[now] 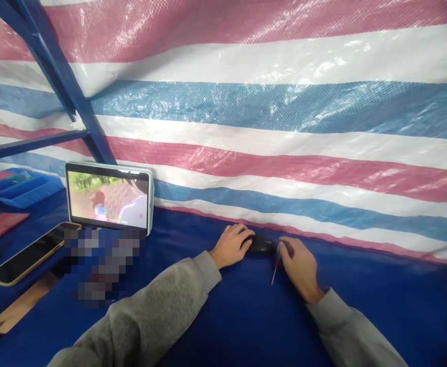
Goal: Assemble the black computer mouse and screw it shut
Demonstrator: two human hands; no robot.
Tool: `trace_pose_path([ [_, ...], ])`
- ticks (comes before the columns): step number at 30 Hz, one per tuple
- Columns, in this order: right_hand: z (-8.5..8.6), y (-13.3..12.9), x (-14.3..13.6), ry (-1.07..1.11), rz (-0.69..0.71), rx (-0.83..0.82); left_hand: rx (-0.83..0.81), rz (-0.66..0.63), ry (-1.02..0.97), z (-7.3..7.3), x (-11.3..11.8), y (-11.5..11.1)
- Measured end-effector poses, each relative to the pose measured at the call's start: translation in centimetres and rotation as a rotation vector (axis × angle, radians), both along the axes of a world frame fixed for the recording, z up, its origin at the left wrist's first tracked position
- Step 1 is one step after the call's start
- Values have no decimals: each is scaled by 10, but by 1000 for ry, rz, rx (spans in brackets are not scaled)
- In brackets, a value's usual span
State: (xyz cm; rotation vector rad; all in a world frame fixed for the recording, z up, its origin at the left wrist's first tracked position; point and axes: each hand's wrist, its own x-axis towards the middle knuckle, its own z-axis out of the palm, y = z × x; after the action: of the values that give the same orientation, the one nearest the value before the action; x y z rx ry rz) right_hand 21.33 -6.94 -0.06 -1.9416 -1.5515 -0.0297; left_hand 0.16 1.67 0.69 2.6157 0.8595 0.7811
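On the blue tabletop, a black computer mouse lies near the striped sheet. My left hand is closed on the mouse's left end, thumb in front and fingers over the top. At the mouse's other end, my right hand pinches a small screwdriver between thumb and fingers. Its thin shaft slants down toward the table, with a red part showing just below the fingers. Most of the screwdriver's handle is hidden by the hand.
A tablet playing a video stands at the back left. A phone lies before it, beside a blurred-out patch. Blue trays and a red flat item are farther left. A striped sheet hangs behind, with a blue metal frame.
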Motion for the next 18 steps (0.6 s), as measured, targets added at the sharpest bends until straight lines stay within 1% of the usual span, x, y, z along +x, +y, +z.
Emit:
trace_pose_path([
  [1,-1,0,0,-3,47,63,7,1,2,0,0,-1],
  [3,-6,0,-1,-21,151,129,16,-6,5,-1,-1,-1],
  [5,-11,2,-2,-38,243,133,39,-4,3,-1,-1,-1],
  [8,-17,4,-2,-13,330,90,80,8,-3,1,-1,-2],
  [11,-19,4,-3,34,359,43,130,-8,-5,1,-3,-4],
  [15,-13,2,-5,81,358,16,186,-3,-13,-6,-3,-5],
  [18,-11,3,-7,102,352,2,171,6,-49,-10,-2,-4],
])
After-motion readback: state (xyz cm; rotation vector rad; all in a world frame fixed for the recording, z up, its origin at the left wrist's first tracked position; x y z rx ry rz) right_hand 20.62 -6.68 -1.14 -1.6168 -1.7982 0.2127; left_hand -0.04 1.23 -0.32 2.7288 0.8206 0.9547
